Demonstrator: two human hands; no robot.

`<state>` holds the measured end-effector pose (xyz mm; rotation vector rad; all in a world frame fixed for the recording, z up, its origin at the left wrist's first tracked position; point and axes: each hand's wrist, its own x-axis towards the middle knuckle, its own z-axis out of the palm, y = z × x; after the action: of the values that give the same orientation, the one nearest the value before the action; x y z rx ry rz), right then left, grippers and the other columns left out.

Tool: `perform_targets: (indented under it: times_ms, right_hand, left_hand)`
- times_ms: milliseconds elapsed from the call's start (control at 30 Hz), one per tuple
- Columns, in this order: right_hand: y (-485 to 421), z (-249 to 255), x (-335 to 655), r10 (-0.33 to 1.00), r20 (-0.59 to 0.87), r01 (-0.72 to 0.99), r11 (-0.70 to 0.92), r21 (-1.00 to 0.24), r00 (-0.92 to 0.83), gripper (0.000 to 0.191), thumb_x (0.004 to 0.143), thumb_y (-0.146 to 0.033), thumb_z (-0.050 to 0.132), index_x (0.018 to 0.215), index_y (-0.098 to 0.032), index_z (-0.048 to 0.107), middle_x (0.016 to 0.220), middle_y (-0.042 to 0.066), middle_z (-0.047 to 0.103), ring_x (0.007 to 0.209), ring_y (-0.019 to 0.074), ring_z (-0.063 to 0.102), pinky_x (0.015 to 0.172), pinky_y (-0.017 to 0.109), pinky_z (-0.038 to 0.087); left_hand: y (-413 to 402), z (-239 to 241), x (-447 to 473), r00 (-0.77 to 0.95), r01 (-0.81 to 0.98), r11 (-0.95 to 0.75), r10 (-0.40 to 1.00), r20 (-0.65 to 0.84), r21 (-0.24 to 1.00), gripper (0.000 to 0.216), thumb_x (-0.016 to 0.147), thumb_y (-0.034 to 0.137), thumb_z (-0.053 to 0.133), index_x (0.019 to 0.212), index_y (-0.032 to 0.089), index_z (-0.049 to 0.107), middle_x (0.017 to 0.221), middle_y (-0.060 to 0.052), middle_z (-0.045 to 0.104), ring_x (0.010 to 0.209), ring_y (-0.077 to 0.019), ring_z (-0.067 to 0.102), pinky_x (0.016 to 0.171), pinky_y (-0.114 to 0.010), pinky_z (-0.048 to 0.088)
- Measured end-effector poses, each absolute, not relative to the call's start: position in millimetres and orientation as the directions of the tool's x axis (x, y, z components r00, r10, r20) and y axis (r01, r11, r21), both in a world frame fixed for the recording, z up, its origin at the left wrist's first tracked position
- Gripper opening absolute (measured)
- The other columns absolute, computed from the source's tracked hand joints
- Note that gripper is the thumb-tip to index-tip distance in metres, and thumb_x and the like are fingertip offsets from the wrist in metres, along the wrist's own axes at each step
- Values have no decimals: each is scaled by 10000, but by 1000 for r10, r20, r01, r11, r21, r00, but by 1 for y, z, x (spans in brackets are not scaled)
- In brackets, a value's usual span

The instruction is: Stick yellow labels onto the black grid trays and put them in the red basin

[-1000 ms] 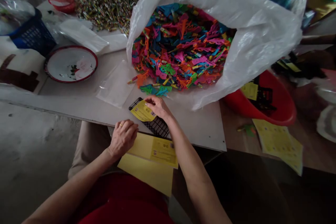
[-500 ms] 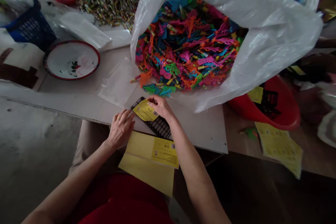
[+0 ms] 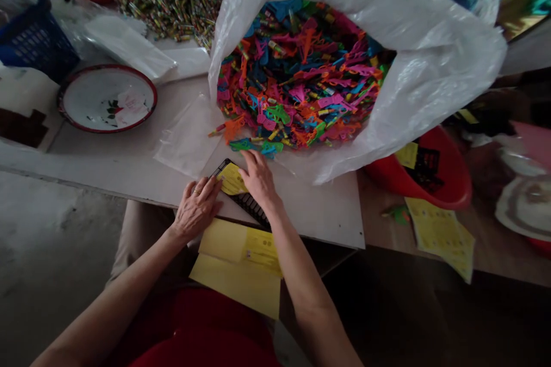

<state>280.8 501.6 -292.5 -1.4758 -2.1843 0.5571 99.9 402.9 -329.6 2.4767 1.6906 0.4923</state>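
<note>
A shallow black plastic grid tray (image 3: 250,206) lies slantwise at the table's front edge. On its upper left part rests a yellow printed card (image 3: 231,178). My left hand (image 3: 197,206), a ring on one finger, lies with fingers stretched over the left edge of card and tray. Over the card's right side is my right hand (image 3: 260,181), its thumb near the card and its fingers stretched toward the toy pieces. No grip shows in either hand. Yellow card sheets (image 3: 232,292) lie over my lap, just below the table edge.
A large white plastic bag (image 3: 434,57) full of colourful toy pieces (image 3: 297,86) stands beyond my hands. Left of it are clear bags (image 3: 187,135), an enamel plate (image 3: 90,89) and a blue basket (image 3: 41,40). A red basin (image 3: 456,178) sits to the right.
My right hand has let go of the card and reaches farther forward, fingers extended. My left fingers have moved onto the card's left edge. The view has shifted slightly.
</note>
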Motion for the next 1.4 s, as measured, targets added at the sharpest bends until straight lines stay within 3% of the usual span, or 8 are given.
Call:
perform_targets:
  times_ms: [67,267,467,700,833,967,1200,1400]
  right_hand:
    - [480,-284,270,934,190,811,356,-464,-302,453,888,-147,505,1340,-147,483,1289,160,515,1226,278,460,1059,436,393]
    - [418,-300,250,788,62,731,595,-333,-613,677,936,-402,473,1482,-78,238,1497,178,322,1411,296,228,1157,485,247]
    - [402,-315,303,823,-12,815,560,-148,-568,684,946,-410,455,1481,-58,214,1542,193,191,1447,301,102,1161,567,131]
    - [413,-315,325,951,42,913,307,-268,-307,570,971,-415,371,1449,-110,312,1495,186,323,1409,298,248,1116,572,229]
    - [440,-322,299,945,35,899,321,-297,-326,544,974,-374,344,1438,-88,341,1469,186,369,1388,289,287,1128,527,227]
    - [453,-328,287,948,23,904,311,-293,-319,583,965,-403,364,1442,-70,326,1476,183,358,1384,297,284,1126,509,230]
    - [430,-319,310,926,14,883,365,-295,-378,590,912,-429,478,1432,-172,371,1518,152,280,1410,311,220,1128,534,206]
    - [422,-315,311,935,27,889,344,-301,-353,555,916,-442,485,1413,-213,398,1497,158,309,1387,312,270,1111,552,223]
  left_hand:
    - [403,-330,99,336,882,-387,916,217,269,446,919,280,478,1347,155,474,1369,-130,520,1248,-298,448,1023,-487,342]
    - [408,-327,90,412,854,-458,885,217,246,393,885,208,498,1274,193,552,1313,-133,557,1249,-306,443,1009,-498,350]
    - [411,-326,82,446,842,-495,862,240,215,429,913,188,436,1339,202,484,1303,-102,575,1228,-292,465,1018,-519,332]
    - [455,-304,99,595,744,-642,762,255,186,328,888,290,524,1178,163,612,1308,-149,565,1266,-311,445,1051,-532,331]
    - [480,-312,109,678,686,-691,721,142,227,418,933,226,415,1342,187,490,1432,-124,465,1337,-289,387,1095,-579,262]
    - [482,-328,107,638,727,-645,761,114,236,490,973,312,341,1443,176,341,1511,-125,344,1399,-275,289,1124,-579,204]
    - [481,-334,105,610,746,-615,785,108,256,505,983,355,308,1458,184,309,1525,-115,320,1415,-262,253,1137,-569,172]
    - [486,-336,98,687,687,-680,722,77,256,746,897,589,418,1476,150,249,1537,-152,278,1422,-301,219,1126,-593,160]
